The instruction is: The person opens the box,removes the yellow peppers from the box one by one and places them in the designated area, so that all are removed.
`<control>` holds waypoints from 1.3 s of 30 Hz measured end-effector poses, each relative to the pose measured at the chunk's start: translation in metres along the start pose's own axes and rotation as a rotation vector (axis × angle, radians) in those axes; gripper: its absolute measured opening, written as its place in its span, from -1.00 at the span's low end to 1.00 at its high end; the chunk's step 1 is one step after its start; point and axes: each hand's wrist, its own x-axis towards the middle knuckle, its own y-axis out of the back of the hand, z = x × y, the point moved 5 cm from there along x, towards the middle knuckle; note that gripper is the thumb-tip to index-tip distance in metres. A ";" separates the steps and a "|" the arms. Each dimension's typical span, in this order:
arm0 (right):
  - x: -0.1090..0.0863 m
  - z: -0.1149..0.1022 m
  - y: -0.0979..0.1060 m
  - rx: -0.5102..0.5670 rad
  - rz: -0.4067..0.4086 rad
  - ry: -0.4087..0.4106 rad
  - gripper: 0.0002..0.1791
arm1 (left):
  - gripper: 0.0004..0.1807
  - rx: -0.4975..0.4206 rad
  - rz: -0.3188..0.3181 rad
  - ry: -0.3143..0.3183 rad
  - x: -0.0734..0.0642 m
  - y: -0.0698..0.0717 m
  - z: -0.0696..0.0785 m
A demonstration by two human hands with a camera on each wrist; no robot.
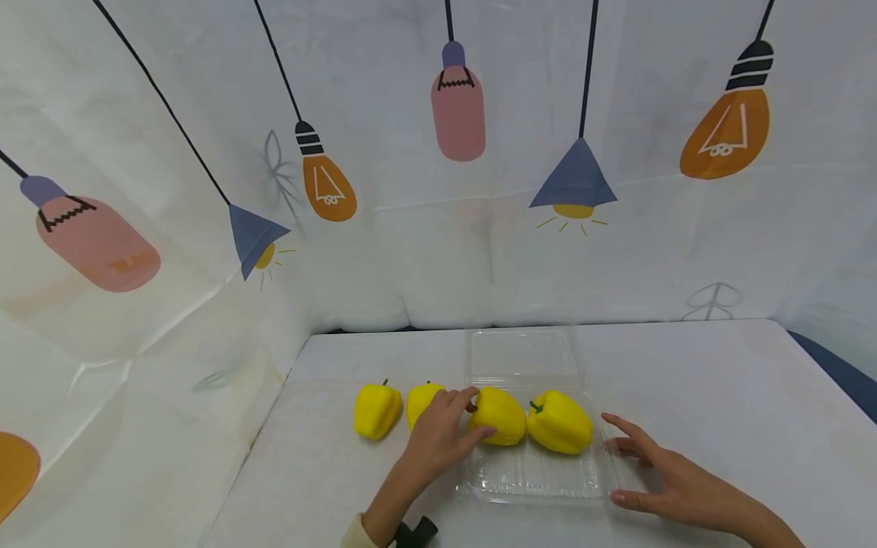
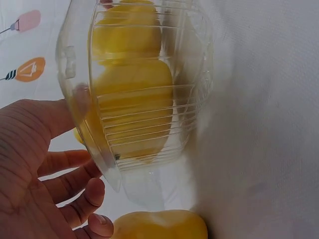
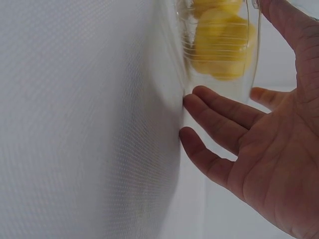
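Observation:
Two yellow bell peppers, the left one (image 1: pixel 502 417) and the right one (image 1: pixel 560 423), lie on their sides in a clear plastic clamshell box (image 1: pixel 507 487). My left hand (image 1: pixel 441 430) reaches over the box's left rim, its thumb and fingertips spread at the stem end of the left pepper. In the left wrist view, the other fingers are loosely bent outside the wall. My right hand (image 1: pixel 678 487) stands beside the box's right wall, fingers spread, nothing between them. Its thumb tip is near the front right corner.
Two more yellow peppers lie left of the box: one (image 1: pixel 377 411) in full view, another (image 1: pixel 420 399) partly covered by my left hand. The box's transparent lid (image 1: pixel 522 354) is folded back on the white table (image 1: pixel 699 380). A lamp-printed curtain (image 1: pixel 404 266) hangs behind.

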 end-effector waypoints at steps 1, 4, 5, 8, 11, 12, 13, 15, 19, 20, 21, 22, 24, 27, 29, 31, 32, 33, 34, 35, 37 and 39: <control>0.000 0.000 0.000 -0.001 -0.003 0.002 -0.01 | -0.29 0.003 -0.001 -0.001 0.000 0.000 0.000; -0.001 0.001 -0.001 -0.011 -0.004 0.013 -0.01 | -0.28 0.005 -0.006 -0.002 0.001 -0.001 0.002; -0.001 0.001 0.000 -0.015 -0.004 0.017 -0.01 | -0.28 0.006 -0.009 0.001 0.001 -0.001 0.002; -0.001 0.002 0.000 -0.015 -0.003 0.018 -0.01 | -0.26 0.015 -0.012 -0.001 0.002 -0.001 0.004; -0.001 0.002 -0.001 -0.002 -0.006 0.010 -0.01 | -0.25 0.028 -0.015 -0.007 0.002 -0.001 0.004; -0.001 0.002 -0.001 0.002 -0.008 0.006 -0.01 | -0.24 0.033 -0.016 -0.009 0.002 -0.001 0.005; -0.001 0.002 -0.001 0.007 -0.009 0.003 -0.01 | -0.24 0.036 -0.018 -0.009 0.002 -0.002 0.005; -0.001 0.001 -0.001 0.006 -0.009 0.002 -0.01 | -0.23 0.041 -0.019 -0.008 0.003 -0.002 0.005; -0.001 0.001 0.000 -0.006 -0.005 0.004 -0.01 | -0.22 0.051 -0.017 -0.010 0.003 -0.003 0.006; -0.001 0.001 0.000 -0.011 -0.003 0.006 -0.01 | -0.22 0.053 -0.016 -0.012 0.003 -0.003 0.006; -0.001 0.002 0.000 -0.016 0.000 0.009 -0.01 | -0.22 0.056 -0.014 -0.013 0.002 -0.003 0.006; -0.001 0.002 0.000 -0.017 0.001 0.010 -0.01 | -0.23 0.056 -0.012 -0.016 0.002 -0.003 0.006; -0.001 0.002 -0.001 -0.017 0.004 0.010 0.00 | -0.24 0.058 -0.009 -0.018 0.002 -0.003 0.006; 0.000 0.003 -0.001 -0.009 0.006 0.008 0.00 | -0.25 0.059 -0.003 -0.021 0.002 -0.004 0.006; 0.000 0.002 -0.001 -0.004 0.006 0.008 0.00 | -0.25 0.060 -0.001 -0.020 0.002 -0.004 0.006; 0.000 0.002 -0.001 -0.005 0.008 0.010 0.00 | -0.26 0.058 0.002 -0.021 0.002 -0.004 0.006; 0.000 0.002 -0.001 -0.005 0.009 0.011 0.00 | -0.27 0.058 0.004 -0.020 0.003 -0.004 0.006; 0.000 0.002 -0.001 -0.005 0.009 0.010 0.00 | -0.27 0.057 0.006 -0.019 0.003 -0.004 0.006; 0.000 0.002 -0.001 -0.008 0.009 0.009 0.00 | -0.28 0.056 0.009 -0.020 0.003 -0.004 0.006; 0.000 0.002 0.000 -0.008 0.010 0.009 0.00 | -0.28 0.056 0.012 -0.021 0.003 -0.004 0.006; 0.000 0.002 0.000 -0.009 0.010 0.007 0.01 | -0.29 0.060 0.018 -0.021 0.003 -0.004 0.006; 0.000 0.002 -0.001 -0.007 0.007 0.005 0.00 | -0.29 0.068 0.023 -0.020 0.003 -0.004 0.006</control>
